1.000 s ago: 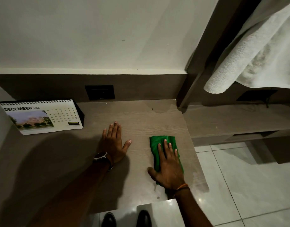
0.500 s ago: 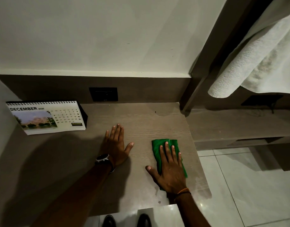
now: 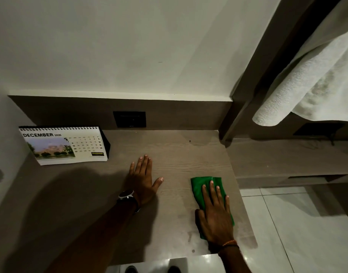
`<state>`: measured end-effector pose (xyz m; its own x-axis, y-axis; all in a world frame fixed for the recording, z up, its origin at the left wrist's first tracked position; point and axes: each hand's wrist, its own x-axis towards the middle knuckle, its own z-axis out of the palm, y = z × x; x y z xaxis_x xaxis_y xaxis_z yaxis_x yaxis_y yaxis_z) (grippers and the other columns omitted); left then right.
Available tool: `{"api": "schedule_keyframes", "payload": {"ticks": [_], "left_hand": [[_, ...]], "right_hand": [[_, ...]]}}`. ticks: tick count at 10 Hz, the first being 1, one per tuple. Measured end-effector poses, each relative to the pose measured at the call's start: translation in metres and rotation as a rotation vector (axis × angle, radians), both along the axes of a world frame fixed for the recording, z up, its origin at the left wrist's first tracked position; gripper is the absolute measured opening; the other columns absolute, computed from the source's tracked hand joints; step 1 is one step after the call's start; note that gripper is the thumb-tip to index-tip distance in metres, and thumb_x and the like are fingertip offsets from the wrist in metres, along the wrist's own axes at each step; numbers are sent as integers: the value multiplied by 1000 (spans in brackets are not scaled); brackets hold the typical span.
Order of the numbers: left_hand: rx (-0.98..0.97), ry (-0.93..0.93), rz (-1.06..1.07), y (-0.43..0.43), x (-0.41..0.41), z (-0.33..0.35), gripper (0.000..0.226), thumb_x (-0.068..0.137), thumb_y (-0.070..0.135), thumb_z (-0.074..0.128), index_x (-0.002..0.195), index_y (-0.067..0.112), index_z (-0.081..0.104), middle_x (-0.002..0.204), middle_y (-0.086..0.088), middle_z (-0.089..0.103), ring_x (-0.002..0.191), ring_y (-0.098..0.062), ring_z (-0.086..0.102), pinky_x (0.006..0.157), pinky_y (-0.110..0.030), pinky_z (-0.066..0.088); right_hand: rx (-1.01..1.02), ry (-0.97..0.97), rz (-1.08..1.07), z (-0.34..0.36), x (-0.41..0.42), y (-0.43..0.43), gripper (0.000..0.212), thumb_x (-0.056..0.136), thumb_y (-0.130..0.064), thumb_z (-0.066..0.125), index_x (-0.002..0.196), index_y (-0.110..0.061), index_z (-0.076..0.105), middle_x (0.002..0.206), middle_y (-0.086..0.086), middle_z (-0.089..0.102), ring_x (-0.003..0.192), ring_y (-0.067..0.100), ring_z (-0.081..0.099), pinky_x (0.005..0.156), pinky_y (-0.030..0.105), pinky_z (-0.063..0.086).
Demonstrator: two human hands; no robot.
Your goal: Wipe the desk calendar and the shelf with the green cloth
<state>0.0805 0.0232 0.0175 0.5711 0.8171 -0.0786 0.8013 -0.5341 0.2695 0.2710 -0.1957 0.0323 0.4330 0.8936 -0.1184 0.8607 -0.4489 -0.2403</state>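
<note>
Green cloth (image 3: 205,187) sat lower right of centre on the shelf (image 3: 179,154), right hand (image 3: 215,211) flat on top, fingers spread, pressing not gripping. Left hand (image 3: 143,178) lay open-palmed on bare wood just beside it, holding nothing. Desk calendar (image 3: 64,144) stood upright, far left.

The right hand (image 3: 215,215) lies flat, fingers spread, on the green cloth (image 3: 201,189) near the right edge of the wooden shelf (image 3: 179,154). The left hand (image 3: 143,179) rests palm-down on the bare middle of the shelf. The desk calendar (image 3: 62,144) stands upright in the shelf's back left corner, showing December.
</note>
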Motion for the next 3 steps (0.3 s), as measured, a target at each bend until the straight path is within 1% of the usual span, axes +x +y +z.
{"api": "schedule_keyframes", "payload": {"ticks": [1,2,3], "left_hand": [[-4,15,1,0,1,3,89,92,68,27,156,13,1,167,-8,-2,154,-23,-1,124,-48,3],[3,0,-5,-3,0,7,89,92,68,27,157,12,2,167,-8,-1,154,-23,0,124,-48,4],[8,18,-15,-4,-1,6,89,92,68,26,156,11,1,166,-9,-4,154,-25,-1,124,-48,3]], "right_hand": [[9,-12,-27,-4,9,-10,77,89,-43,39,159,-20,15,167,6,1,154,23,-1,123,53,6],[13,11,-38,-3,8,-8,79,89,-52,36,159,-21,14,167,5,1,154,25,1,122,56,9],[34,68,-61,1,6,-7,83,92,-73,25,159,-27,6,167,-2,-8,153,19,-10,123,53,1]]}}
